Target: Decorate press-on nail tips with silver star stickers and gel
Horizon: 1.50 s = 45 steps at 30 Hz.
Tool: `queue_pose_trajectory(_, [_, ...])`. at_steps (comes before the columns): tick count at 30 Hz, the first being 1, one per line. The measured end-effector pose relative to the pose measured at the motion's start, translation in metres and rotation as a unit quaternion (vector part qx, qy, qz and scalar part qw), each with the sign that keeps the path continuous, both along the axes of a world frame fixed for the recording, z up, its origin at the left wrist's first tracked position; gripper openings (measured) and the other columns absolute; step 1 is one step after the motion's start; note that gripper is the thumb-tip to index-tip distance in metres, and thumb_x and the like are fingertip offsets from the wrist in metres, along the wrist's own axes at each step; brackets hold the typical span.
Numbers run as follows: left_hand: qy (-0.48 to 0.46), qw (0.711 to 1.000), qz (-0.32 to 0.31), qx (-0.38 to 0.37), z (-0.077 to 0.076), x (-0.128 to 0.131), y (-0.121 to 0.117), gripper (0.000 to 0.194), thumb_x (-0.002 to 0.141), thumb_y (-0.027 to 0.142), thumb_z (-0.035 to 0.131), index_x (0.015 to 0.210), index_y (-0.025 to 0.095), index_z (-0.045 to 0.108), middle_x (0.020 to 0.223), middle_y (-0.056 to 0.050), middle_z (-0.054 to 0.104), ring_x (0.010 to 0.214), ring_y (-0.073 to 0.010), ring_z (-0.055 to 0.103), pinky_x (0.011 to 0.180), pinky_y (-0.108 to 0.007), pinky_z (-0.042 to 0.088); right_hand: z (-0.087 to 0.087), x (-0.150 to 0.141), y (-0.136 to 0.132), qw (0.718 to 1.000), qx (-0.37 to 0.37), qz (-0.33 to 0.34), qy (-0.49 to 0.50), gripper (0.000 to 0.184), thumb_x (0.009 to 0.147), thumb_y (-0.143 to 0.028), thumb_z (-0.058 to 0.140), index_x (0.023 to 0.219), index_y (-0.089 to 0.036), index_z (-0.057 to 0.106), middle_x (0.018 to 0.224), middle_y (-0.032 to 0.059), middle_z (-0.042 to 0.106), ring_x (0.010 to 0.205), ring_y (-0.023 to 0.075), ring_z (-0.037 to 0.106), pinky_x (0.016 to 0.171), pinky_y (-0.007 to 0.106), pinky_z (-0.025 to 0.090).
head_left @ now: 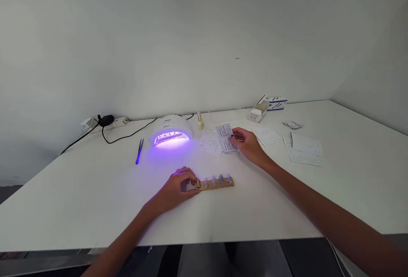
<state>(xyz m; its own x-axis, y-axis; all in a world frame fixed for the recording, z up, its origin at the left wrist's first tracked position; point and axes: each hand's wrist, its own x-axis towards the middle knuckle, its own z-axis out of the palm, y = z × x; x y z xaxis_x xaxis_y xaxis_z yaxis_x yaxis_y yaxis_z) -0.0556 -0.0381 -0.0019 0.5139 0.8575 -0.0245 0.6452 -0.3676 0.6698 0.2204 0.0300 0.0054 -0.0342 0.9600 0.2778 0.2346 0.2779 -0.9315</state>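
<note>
My left hand [180, 187] grips the left end of a narrow wooden nail display stand [216, 186] on the table, its thumb and fingers closed at that end. Several shiny false nails [221, 179] stand in a row along it. Between the thumb and fingers of my right hand [250, 145] is a printed white sachet [225, 137], tilted up over sheets of paper. Behind my left hand, a white nail lamp [171, 129] glows purple at its opening. Tweezers [139, 151] lie left of the lamp.
Sticker sheets [210, 141] lie under and beside the sachet, with more sheets [304, 149] to the right. At the back stand a small bottle [200, 123] and an open box [257, 113]. Small packets [292, 125] lie at right. A black cable [127, 136] runs to a power strip [121, 121].
</note>
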Motion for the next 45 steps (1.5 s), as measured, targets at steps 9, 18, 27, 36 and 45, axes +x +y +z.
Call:
queue_pose_trajectory(9, [0.015,0.998,-0.051,-0.045,0.018,-0.013,-0.015,0.026,0.076,0.039,0.070,0.095,0.021,0.066,0.098,-0.005,0.062,0.094,-0.0187,0.054,0.090,-0.036,0.043,-0.004,-0.015,-0.004,0.999,-0.010,0.035,0.011,0.023,0.077,-0.021,0.063,0.099,-0.017,0.067,0.098,0.0071,0.070,0.091,0.0194,0.065,0.083,0.036,0.052])
queue_pose_trajectory(18, [-0.260,0.914,-0.038,-0.311,0.036,0.026,0.054,0.054,0.086,0.059,0.048,0.108,0.011,0.061,0.084,-0.013,0.066,0.071,-0.0195,0.063,0.060,-0.033,0.051,-0.006,-0.021,-0.021,0.977,0.201,-0.019,-0.074,0.021,0.082,-0.013,0.057,0.089,-0.024,0.074,0.093,0.0038,0.067,0.085,0.0165,0.061,0.070,0.031,0.051])
queue_pose_trajectory(27, [-0.317,0.904,-0.024,-0.286,0.007,0.060,0.106,0.029,0.068,0.034,0.078,0.079,0.011,0.065,0.063,0.000,0.059,0.049,-0.0085,0.054,0.043,-0.021,0.044,-0.006,-0.015,-0.019,0.942,0.242,0.041,-0.230,0.039,0.083,-0.010,0.054,0.117,-0.026,0.062,0.114,0.0081,0.056,0.109,0.0211,0.052,0.087,0.038,0.050])
queue_pose_trajectory(36, [-0.239,0.947,-0.060,-0.205,0.000,0.048,0.108,0.024,0.069,0.034,0.076,0.075,0.012,0.069,0.061,0.002,0.057,0.051,-0.0052,0.049,0.044,-0.016,0.035,-0.003,-0.018,-0.022,0.987,-0.064,0.062,-0.137,0.035,0.082,-0.040,0.064,0.115,-0.029,0.061,0.105,0.0016,0.064,0.091,0.0180,0.058,0.076,0.032,0.048])
queue_pose_trajectory(45, [-0.212,0.961,-0.107,-0.141,0.004,0.052,0.102,0.030,0.073,0.039,0.071,0.063,0.013,0.061,0.054,0.004,0.038,0.049,-0.0045,0.029,0.044,-0.020,0.020,-0.006,-0.017,-0.019,0.973,-0.173,0.122,-0.094,0.022,0.077,-0.042,0.068,0.083,-0.021,0.066,0.066,-0.0028,0.054,0.055,0.0101,0.043,0.047,0.023,0.031])
